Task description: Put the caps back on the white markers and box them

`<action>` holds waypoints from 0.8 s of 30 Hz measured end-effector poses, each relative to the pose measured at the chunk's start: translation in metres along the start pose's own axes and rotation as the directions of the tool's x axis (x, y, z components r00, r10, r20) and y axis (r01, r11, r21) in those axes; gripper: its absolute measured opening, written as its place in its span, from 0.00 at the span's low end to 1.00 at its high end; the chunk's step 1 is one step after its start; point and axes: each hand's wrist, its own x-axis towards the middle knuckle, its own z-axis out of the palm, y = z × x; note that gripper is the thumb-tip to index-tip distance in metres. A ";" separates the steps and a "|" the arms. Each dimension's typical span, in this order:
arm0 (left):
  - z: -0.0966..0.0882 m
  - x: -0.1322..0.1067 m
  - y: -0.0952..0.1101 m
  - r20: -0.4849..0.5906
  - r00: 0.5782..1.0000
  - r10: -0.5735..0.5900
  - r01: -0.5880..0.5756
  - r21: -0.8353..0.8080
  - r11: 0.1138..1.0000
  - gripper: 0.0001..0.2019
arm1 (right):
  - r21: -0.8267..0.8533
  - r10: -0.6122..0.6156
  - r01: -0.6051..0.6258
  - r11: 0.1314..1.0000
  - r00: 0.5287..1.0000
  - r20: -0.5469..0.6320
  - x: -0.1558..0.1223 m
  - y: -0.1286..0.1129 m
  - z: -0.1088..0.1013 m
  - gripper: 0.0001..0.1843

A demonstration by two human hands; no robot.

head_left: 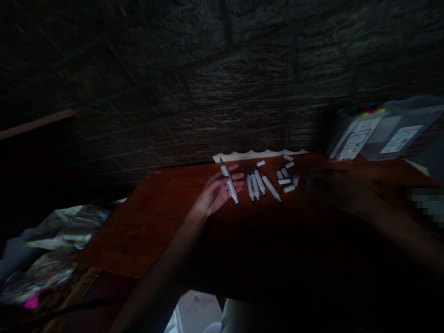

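My left hand (217,192) lies palm up on the brown table (156,222) and holds a white uncapped marker (229,182) across its fingers, tip pointing away. Just right of it lie three more white markers (258,185) side by side. Several loose white caps (286,178) are scattered beyond them. My right hand (328,182) reaches in from the right in deep shadow, close to the caps; its fingers are too dark to make out.
Two clear plastic boxes (381,132) stand at the back right, one with coloured markers inside. A dark stone-pattern wall (208,69) rises behind the table. A crumpled shiny bag (62,231) lies off the table's left edge.
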 end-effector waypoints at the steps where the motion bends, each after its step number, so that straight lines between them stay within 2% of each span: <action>1: 0.000 -0.001 0.000 0.018 1.000 0.000 0.000 -0.007 1.000 0.31 | -0.014 -0.008 0.008 1.000 0.999 0.039 0.000 -0.001 -0.001 0.09; 3: -0.001 -0.003 0.000 0.068 0.998 -0.003 0.003 -0.006 1.000 0.30 | -0.001 -0.021 0.022 1.000 0.999 0.041 -0.001 -0.005 -0.006 0.11; 6: -0.002 -0.010 -0.001 0.210 0.975 -0.078 0.073 0.028 0.997 0.25 | 0.088 -0.054 0.061 0.994 0.995 -0.081 -0.004 -0.016 -0.015 0.14; 9: 0.000 -0.017 -0.002 0.373 0.904 -0.209 0.189 0.088 0.978 0.23 | 0.208 -0.066 0.100 0.973 0.984 -0.168 -0.006 -0.024 -0.019 0.19; 11: 0.002 -0.022 -0.002 0.445 0.858 -0.258 0.227 0.123 0.966 0.24 | 0.310 -0.062 0.123 0.943 0.978 -0.198 -0.007 -0.028 -0.016 0.21; 13: 0.005 -0.025 -0.002 0.480 0.831 -0.283 0.243 0.144 0.959 0.24 | 0.440 -0.040 0.130 0.889 0.977 -0.208 -0.008 -0.032 -0.011 0.22; 17: 0.009 -0.028 -0.002 0.510 0.795 -0.329 0.283 0.168 0.944 0.24 | 0.694 0.025 0.117 0.711 0.981 -0.191 -0.012 -0.049 -0.001 0.21; 24: 0.013 -0.033 0.004 0.580 0.669 -0.464 0.367 0.285 0.886 0.27 | 0.856 0.045 0.049 0.515 0.995 -0.084 -0.022 -0.083 -0.005 0.20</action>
